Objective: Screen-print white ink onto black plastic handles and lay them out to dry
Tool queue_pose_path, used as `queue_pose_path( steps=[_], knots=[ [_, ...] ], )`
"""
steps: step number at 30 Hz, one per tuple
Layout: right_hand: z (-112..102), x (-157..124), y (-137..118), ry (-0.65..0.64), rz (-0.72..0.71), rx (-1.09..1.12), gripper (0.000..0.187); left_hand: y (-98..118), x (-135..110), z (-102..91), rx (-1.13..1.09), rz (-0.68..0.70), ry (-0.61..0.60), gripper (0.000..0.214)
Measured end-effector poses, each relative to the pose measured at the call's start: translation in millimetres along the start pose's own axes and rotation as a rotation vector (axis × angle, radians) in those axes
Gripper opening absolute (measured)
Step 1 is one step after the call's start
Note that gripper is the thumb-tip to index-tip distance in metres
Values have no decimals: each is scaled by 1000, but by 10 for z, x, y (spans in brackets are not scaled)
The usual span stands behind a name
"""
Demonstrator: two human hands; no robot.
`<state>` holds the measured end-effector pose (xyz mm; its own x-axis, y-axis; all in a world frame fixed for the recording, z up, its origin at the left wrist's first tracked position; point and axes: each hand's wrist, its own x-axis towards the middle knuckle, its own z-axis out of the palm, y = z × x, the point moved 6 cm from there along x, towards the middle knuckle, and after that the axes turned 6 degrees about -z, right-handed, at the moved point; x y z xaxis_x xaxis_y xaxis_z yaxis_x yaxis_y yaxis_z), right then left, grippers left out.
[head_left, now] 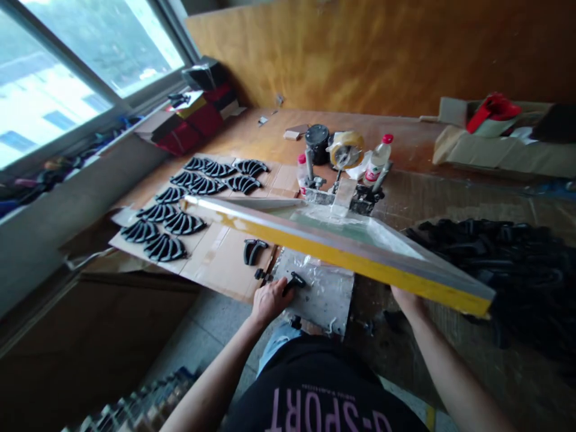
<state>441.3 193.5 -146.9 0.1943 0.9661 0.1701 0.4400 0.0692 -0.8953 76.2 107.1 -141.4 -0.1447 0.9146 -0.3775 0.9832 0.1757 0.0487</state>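
My right hand (405,302) grips the near edge of a raised, yellow-edged silk-screen frame (342,255), which tilts up from hinge clamps (366,198) at the far side. My left hand (269,302) closes on a small black curved piece (293,283) at the edge of a plastic-covered printing board (315,294). Another black piece (255,251) lies on bare cardboard just left of the board. Several fan-shaped black pieces (189,204) stand in rows on the cardboard sheet (225,276) further left.
A heap of black pieces (495,270) lies right of the board. Behind the hinges stand a tape roll (346,150), a black can (317,144) and a plastic bottle (378,159). A window (90,72) runs along the left, with boxes (499,141) at the back right.
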Motion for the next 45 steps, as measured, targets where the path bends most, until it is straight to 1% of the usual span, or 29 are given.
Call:
queue_pose_path(
  steps=[1,2,3,5,6,7,8,10,11,13,15,18,22,25,27,28,30,33,34,35,36,38,40,42,45],
  knots=[
    [183,-175,-174,-55,-52,-14,30,-19,7,-5,-11,15,19,26],
    [398,-328,-367,-119,-135,-22,29,-37,16,-1,-29,23,29,26],
    [636,-463,-577,-194,-256,-33,30,-53,23,9,-50,25,33,27],
    [1109,-691,-974,-334,-543,-67,39,-82,25,37,-87,18,38,27],
    [1316,-778,-1122,-384,-666,-94,42,-92,21,51,-101,12,40,28],
    [1494,-844,-1223,-423,-750,-126,43,-99,15,64,-113,9,43,27],
    [1644,-896,-1283,-462,-807,-163,43,-103,9,72,-125,8,48,27],
    [1865,-991,-1301,-568,-862,-234,44,-104,0,80,-146,7,62,24],
    [1931,-1041,-1275,-626,-868,-263,46,-105,-1,82,-153,5,66,23],
    [1976,-1132,-1195,-706,-848,-307,52,-110,0,87,-157,-8,64,21],
    [1938,-1196,-1114,-729,-805,-334,55,-113,2,91,-151,-12,54,22],
    [1833,-1249,-1041,-728,-758,-340,57,-106,-2,81,-145,5,63,23],
    [1671,-1255,-1038,-756,-725,-286,56,-99,-13,73,-131,4,52,25],
    [1461,-1229,-1076,-789,-678,-224,50,-101,-19,68,-119,-15,29,26],
    [1253,-1169,-1044,-774,-570,-179,48,-101,-21,60,-113,-16,23,27],
    [1129,-1114,-987,-736,-479,-154,48,-101,-21,55,-111,-10,24,27],
    [857,-966,-770,-610,-233,-84,45,-100,-21,47,-110,4,31,28],
    [456,-729,-256,-332,192,123,34,-96,-28,45,-108,15,40,28],
    [344,-657,-77,-235,309,210,34,-93,-32,47,-111,14,43,28],
    [241,-582,89,-138,399,294,36,-89,-35,51,-114,13,44,28],
    [146,-502,237,-47,460,366,39,-84,-35,57,-119,13,47,27],
    [-7,-315,471,87,499,460,40,-79,-28,78,-120,9,47,26],
    [-113,-90,642,160,481,477,36,-84,-8,117,-103,4,28,23],
    [-153,172,776,190,455,461,33,-97,13,154,-85,-2,2,21],
    [-85,635,925,199,413,412,28,-94,28,146,-62,-14,-29,19]
  ],
)
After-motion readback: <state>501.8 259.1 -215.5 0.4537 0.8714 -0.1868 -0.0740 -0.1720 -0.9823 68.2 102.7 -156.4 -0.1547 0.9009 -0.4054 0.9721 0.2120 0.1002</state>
